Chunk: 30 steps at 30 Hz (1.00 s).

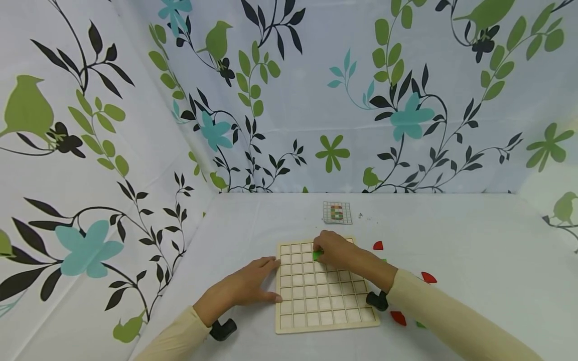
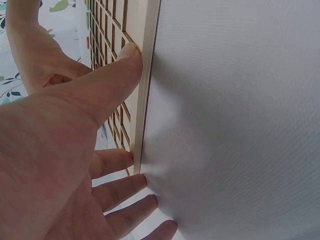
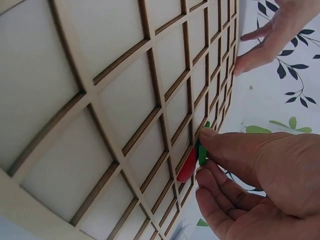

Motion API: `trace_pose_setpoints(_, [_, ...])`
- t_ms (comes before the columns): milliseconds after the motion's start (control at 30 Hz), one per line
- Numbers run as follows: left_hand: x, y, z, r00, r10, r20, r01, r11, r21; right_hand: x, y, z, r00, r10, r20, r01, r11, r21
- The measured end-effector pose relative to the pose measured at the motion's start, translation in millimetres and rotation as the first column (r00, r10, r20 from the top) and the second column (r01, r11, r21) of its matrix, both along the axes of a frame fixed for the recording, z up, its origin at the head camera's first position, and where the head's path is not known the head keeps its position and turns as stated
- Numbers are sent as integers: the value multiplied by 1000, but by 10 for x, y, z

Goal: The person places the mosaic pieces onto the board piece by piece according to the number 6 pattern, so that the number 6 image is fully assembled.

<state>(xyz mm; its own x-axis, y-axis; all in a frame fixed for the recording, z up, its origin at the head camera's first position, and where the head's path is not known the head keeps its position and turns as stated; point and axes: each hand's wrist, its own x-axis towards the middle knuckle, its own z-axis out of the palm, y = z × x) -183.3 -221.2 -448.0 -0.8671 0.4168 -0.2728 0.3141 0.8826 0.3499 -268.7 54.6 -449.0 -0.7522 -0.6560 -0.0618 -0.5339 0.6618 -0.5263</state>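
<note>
A pale wooden grid board (image 1: 311,303) with square cells lies on the white table. My right hand (image 1: 335,250) is over its far part, pinching a small green piece (image 3: 202,155) between thumb and fingers. In the right wrist view, a red piece (image 3: 187,167) sits in a cell beside the fingertips, and another bit of green (image 3: 207,124) shows just past the thumb. My left hand (image 1: 253,282) rests at the board's left edge, fingers spread. Its thumb (image 2: 131,52) touches the wooden rim, and the other fingertips reach along the edge onto the tabletop.
Behind the board lies a small sheet (image 1: 336,212) with a printed coloured grid pattern. Right of the board are loose red pieces (image 1: 378,245) and green pieces (image 1: 421,325), some partly hidden by my right arm. A patterned curtain (image 1: 289,100) hangs behind the table.
</note>
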Motion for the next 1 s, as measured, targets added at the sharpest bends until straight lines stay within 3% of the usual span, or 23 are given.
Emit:
trace_pose_setpoints(367, [-6, 14, -2, 1000, 2, -8, -2, 1000, -13, -13, 4, -26, 998, -50, 46, 51, 998, -29])
trace_pose_setpoints(533, [-12, 17, -10, 1000, -4, -11, 4, 1000, -17, -42, 18, -43, 998, -30, 57, 33, 998, -54])
trace_pose_setpoints(800, [-21, 13, -1, 1000, 3, -5, -3, 1000, -13, -16, 66, -82, 997, 67, -42, -71, 993, -93])
trace_pose_setpoints(1000, [-25, 16, -4, 1000, 3, 1, -3, 1000, -11, 23, 103, -109, 994, 61, -94, -70, 993, -92])
